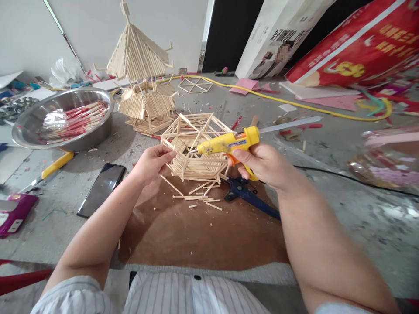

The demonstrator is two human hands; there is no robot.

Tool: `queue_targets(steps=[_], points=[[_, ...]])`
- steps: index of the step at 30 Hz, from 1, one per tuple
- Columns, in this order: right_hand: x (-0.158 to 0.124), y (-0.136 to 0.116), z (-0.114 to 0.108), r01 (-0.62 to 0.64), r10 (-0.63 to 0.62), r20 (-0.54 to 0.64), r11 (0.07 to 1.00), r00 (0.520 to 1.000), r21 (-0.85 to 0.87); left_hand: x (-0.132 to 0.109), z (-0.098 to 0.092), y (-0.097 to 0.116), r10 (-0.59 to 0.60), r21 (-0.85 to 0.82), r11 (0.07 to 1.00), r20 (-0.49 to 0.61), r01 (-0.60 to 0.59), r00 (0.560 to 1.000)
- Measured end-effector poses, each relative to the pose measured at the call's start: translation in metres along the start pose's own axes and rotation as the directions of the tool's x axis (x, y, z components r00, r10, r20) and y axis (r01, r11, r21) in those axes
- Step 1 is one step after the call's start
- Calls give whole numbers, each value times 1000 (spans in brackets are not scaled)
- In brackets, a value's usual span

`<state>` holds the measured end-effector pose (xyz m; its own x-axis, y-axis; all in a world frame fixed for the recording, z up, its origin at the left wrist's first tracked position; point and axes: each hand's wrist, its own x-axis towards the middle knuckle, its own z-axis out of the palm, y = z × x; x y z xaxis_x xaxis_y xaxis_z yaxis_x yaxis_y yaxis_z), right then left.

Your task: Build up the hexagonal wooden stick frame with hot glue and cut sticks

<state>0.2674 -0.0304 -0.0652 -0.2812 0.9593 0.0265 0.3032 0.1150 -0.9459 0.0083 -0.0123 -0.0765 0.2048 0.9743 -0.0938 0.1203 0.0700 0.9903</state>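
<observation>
My right hand (266,168) is wrapped round the handle of a yellow hot glue gun (229,142), with a finger at its orange trigger. The nozzle points left, close to the near-left side of a six-sided wooden stick frame (199,172). At that side my left hand (153,162) pinches the stick frame; whether a loose stick is also between the fingertips, I cannot tell. Short cut sticks (199,198) lie in front of the frame on a brown board (196,235). Blue-handled pliers (250,198) rest beneath my right hand.
A stick pagoda (144,100) stands behind the frame. On the left are a metal basin (108,114) of red-tipped sticks, a phone (102,189), a yellow-handled tool (57,165) and a purple object (19,213). A yellow cord (271,97) and black cable (343,176) cross the right side.
</observation>
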Motion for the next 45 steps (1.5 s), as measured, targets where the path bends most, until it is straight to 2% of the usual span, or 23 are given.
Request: queue_targets(steps=[9, 24, 45], points=[[0, 1, -1, -1, 1, -19, 1000, 1000, 7, 1, 0, -1, -10, -13, 1000, -6, 10, 1000], [2, 2, -1, 41, -45, -57, 996, 997, -77, 1, -1, -1, -6, -5, 1000, 5, 6, 1000], [3, 3, 0, 28, -43, -120, 992, 992, -122, 1, 0, -1, -8, -8, 1000, 2, 9, 1000]])
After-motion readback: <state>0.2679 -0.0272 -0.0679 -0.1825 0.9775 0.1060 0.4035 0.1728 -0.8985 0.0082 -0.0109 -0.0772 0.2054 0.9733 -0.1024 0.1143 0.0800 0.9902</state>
